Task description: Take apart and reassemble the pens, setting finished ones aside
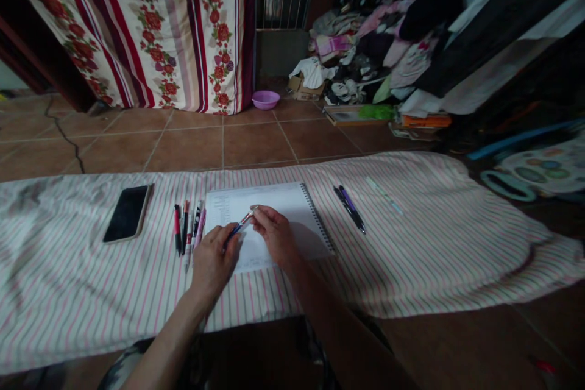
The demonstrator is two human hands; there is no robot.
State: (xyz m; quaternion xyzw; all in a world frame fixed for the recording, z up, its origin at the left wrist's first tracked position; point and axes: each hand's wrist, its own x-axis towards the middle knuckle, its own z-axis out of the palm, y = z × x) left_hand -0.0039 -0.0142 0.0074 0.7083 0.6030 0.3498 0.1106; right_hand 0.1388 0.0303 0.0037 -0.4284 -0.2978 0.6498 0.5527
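Note:
Above a spiral notebook (297, 219) I hold a blue pen (238, 228) at a slant. My left hand (216, 256) is closed round its lower part, and the fingertips of my right hand (274, 231) pinch its upper end. The notebook lies open at a page with small print down its left side. Left of it lie several pens side by side, among them a red and black pen (177, 228) and a pink pen (200, 228). To its right rest a dark pen with a purple one (351, 208) and a pale patterned pen (384, 195).
A striped cloth (434, 244) covers the low surface, with a smartphone (128, 213) at the left. On the tiled floor beyond stand a purple basin (265, 99) and a heap of clothes (365, 42). A flowered curtain (173, 24) hangs behind.

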